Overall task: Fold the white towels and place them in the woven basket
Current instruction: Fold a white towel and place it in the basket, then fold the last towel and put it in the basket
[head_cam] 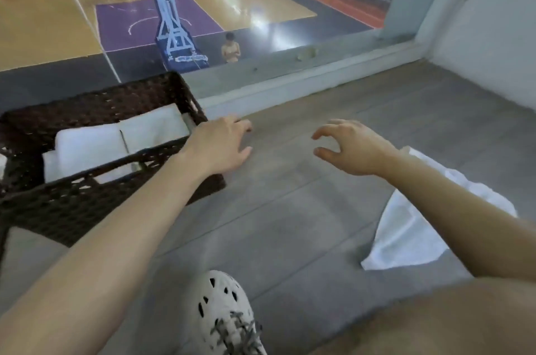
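Though both empty and loosely spread, left hand (220, 145) by woven basket (116, 99) rim, right hand (353, 148) by towel (406, 235) edge, floor (290, 209) between

your left hand (222, 144) hovers beside the woven basket (95, 203) holding folded towels (116, 141); your right hand (352, 147) hangs empty, fingers loosely curled, above a loose towel (406, 232).

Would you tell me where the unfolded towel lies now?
In the head view the loose towel lies on the floor at right, partly hidden by the right forearm, apart from the woven basket at left.
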`<state>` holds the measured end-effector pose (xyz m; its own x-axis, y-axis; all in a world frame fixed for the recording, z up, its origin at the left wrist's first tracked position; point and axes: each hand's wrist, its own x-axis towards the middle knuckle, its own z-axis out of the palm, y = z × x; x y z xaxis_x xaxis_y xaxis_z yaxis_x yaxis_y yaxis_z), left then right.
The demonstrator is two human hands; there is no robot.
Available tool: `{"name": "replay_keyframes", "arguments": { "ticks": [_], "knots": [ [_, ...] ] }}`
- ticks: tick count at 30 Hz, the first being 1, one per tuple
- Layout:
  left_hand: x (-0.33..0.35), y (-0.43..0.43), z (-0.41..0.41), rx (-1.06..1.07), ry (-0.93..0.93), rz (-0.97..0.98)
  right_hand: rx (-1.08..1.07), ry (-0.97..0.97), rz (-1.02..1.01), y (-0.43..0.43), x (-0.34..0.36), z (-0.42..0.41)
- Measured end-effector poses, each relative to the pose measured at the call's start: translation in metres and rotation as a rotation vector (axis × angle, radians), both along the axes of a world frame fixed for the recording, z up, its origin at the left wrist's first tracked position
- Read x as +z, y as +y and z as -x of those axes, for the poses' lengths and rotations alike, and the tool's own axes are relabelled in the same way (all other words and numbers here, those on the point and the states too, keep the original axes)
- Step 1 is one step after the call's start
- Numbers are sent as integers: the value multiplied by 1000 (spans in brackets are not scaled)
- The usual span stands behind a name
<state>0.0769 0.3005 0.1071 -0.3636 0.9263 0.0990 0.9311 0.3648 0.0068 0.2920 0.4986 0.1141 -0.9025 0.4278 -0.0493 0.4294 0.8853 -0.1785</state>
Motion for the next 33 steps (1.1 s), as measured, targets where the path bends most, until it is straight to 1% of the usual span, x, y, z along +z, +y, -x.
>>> {"name": "replay_keyframes", "arguments": {
  "ticks": [5,7,9,12,13,15,17,18,20,24,30,33],
  "knots": [
    [-44,70,-74,-115,-82,85,-227,-136,42,43,-55,-113],
    [-65,93,-99,-157,-138,136,-337,-187,57,55,-93,-150],
    [-84,108,-118,-193,-177,187,-416,-285,100,64,-141,-183],
    [-106,119,-132,-214,-199,254,-412,-474,182,70,-212,-221],
    [-112,122,-132,-213,-194,275,-396,-494,199,69,-227,-227],
    [-120,124,-130,-204,-190,308,-397,-434,166,69,-249,-230],
    [-127,124,-125,-187,-194,321,-375,-397,72,72,-260,-227],
    [-130,123,-122,-179,-196,330,-347,-390,39,74,-262,-224],
    [-133,122,-118,-167,-195,335,-291,-351,38,76,-258,-215],
    [-130,117,-113,-150,-199,329,-136,-263,38,68,-225,-175],
    [-94,105,-98,-168,-260,280,96,-37,-74,47,-143,-84],
    [-67,91,-91,-131,-318,188,191,92,-64,29,-90,-42]
  ]
}}
